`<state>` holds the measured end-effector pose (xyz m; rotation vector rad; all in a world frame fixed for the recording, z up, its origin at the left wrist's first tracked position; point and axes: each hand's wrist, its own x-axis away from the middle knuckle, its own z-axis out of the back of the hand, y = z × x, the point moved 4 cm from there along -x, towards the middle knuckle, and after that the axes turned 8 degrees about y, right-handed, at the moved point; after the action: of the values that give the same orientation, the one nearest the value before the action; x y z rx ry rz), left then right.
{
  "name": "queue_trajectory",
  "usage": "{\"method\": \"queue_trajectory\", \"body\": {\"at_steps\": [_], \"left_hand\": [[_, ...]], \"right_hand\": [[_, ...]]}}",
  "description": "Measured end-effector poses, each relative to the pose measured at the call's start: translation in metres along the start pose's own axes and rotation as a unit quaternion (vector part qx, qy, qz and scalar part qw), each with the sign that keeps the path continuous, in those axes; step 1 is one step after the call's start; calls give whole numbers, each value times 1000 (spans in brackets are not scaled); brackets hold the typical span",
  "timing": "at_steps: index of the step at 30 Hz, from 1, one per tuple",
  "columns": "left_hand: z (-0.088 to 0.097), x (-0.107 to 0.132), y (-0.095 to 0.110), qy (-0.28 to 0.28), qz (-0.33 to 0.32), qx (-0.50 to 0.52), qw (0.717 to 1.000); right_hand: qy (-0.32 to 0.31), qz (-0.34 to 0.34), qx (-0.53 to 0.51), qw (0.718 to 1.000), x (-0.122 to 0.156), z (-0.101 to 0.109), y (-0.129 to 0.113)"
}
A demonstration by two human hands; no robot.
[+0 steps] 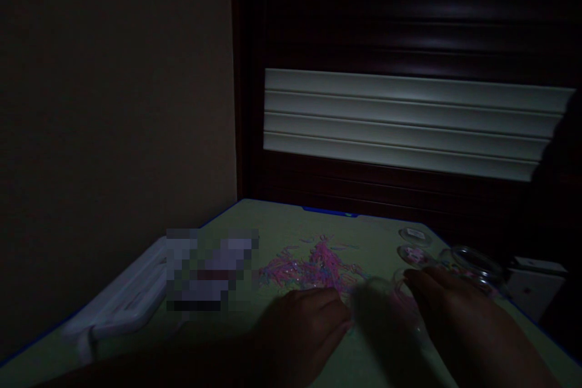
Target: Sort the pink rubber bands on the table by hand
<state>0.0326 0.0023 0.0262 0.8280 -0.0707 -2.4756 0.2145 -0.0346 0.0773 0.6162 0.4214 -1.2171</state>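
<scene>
A loose pile of thin, mostly pink little strips, perhaps elastic bands, lies spread on the pale green table. My left hand is at the near side of the pile, fingers curled together; whatever they hold is hidden. To the right, my right hand grips the rim of a clear round container with pinkish contents. The hand covers part of the container. Dim light blurs the fine detail.
On the left lie a white power-strip-like object and a pixelated item. Behind my right hand are a clear round lid, a small round tub and a larger clear container. A white box is at far right.
</scene>
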Motion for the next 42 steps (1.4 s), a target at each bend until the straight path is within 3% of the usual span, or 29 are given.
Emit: {"method": "queue_trajectory", "body": {"at_steps": [8,18,32,38,42], "left_hand": [[-2,-2,1,-33,-7,-48,998],[-5,0,-1,-29,-6,-65,997],[-4,-2,-1,-33,-1,-64,997],[-4,-2,-6,-26,27,-46,998],[-5,-3,-10,-16,47,-22,999]], "right_hand": [[30,-7,56,998,1,3,3],[66,24,56,996,0,6,-1],[0,8,58,998,6,-8,6],[62,21,4,998,2,4,-1],[14,31,-147,989,-1,-1,-13]]}}
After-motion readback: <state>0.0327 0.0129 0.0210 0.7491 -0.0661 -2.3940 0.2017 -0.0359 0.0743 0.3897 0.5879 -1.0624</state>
